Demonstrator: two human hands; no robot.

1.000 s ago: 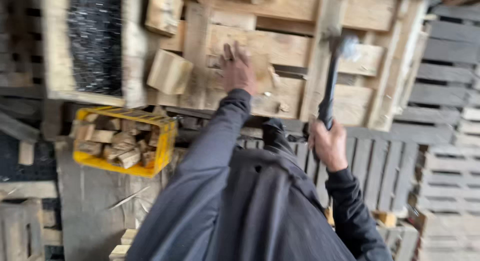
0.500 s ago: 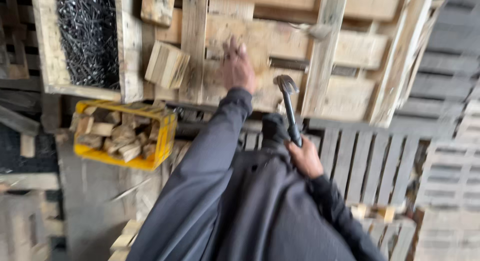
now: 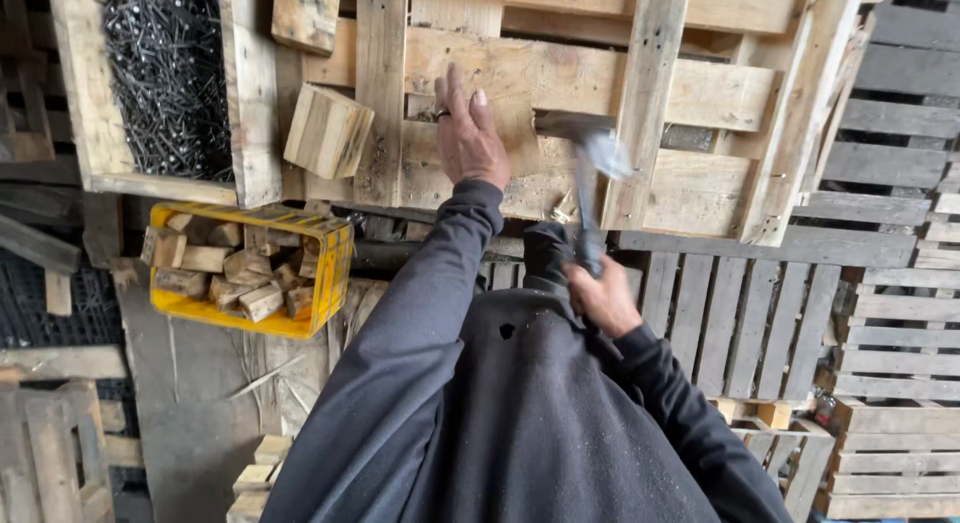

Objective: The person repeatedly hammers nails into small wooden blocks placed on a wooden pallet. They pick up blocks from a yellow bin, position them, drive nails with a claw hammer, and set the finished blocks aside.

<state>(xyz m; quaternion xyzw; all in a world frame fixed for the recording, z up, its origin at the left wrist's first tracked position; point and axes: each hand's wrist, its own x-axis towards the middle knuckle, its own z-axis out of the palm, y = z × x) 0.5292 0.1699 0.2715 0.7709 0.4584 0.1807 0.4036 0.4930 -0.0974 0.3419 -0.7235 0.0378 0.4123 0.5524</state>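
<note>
Your left hand (image 3: 470, 138) lies flat, fingers spread, on a pale board of the wooden pallet (image 3: 560, 78) in front of you — gripping nothing, just pressing on the wood. A ring shows on one finger.

Your right hand (image 3: 600, 295) is clenched around the handle of a hammer (image 3: 588, 188); the shaft points up and away from you, and the head, blurred, sits at the pallet's surface just right of your left hand.

Left of the pallet: a loose wooden block (image 3: 327, 131) resting against an upright slat, and beyond it a wooden box of dark nails (image 3: 165, 78). Below these — a yellow crate (image 3: 325, 273) holding short wood offcuts. Grey weathered pallets (image 3: 890, 313) are stacked at the right. Both your sleeves are dark.
</note>
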